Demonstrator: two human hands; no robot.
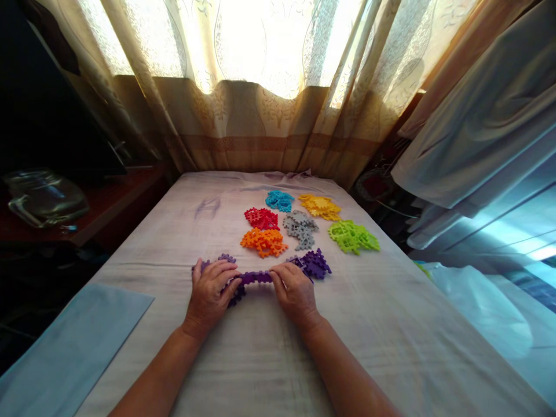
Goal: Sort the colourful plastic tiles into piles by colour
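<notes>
Between my two hands stretches a purple strip of notched plastic building pieces (256, 278). My left hand (212, 289) pinches its left end, and my right hand (296, 289) pinches the right end with thumb and fingers. More purple pieces (226, 258) lie behind and under my left hand, partly covered by it. Just beyond my right hand rests a pile of dark purple pieces (316, 264). Farther back are piles of orange pieces (264, 242), red pieces (262, 218), grey pieces (300, 229) and lime green pieces (354, 236).
Blue pieces (280, 200) and yellow pieces (320, 206) sit toward the far end of the cloth-covered surface (174, 231). A pale blue sheet (78, 341) lies at the left edge. A glass jug (46, 197) stands on a wooden stand at left. Curtains (260, 116) hang behind.
</notes>
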